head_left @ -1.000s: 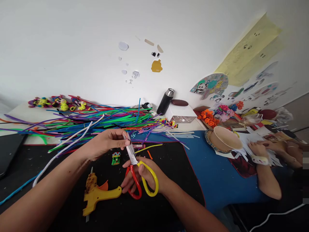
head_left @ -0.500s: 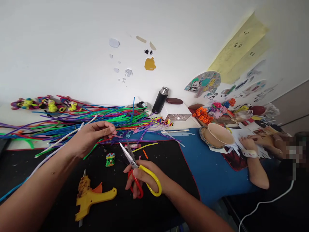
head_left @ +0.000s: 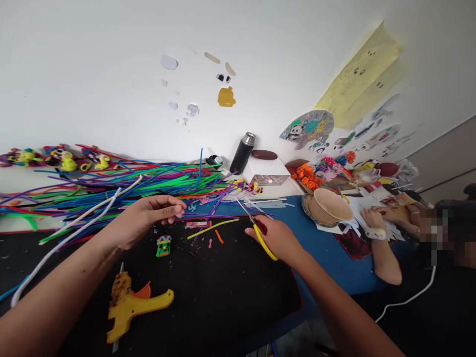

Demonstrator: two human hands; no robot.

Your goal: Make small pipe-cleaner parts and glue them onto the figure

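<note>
A yellow hot-glue gun (head_left: 136,306) is lying on a black mat (head_left: 230,292), its nozzle pointing away from the person. Beyond the glue gun, the left hand (head_left: 148,216) is hovering with thumb and forefinger meeting at the tips; anything sitting between them is too small to make out. Well to the right of the glue gun and farther off, the right hand (head_left: 277,239) is wrapping around the handles of the scissors (head_left: 263,243), one of them showing yellow, while the blades are pointing forward.

Just beyond the glue gun, a small green craft piece (head_left: 163,246) is resting on the mat. To the glue gun's far right, an orange piece (head_left: 219,236) and a tiny pink one (head_left: 210,243) are lying near a yellow stem (head_left: 213,228). A heap of colourful pipe cleaners (head_left: 174,181) is spreading well beyond the glue gun, and a black vacuum flask (head_left: 242,154) is standing farther right of it, tilting in view.
</note>
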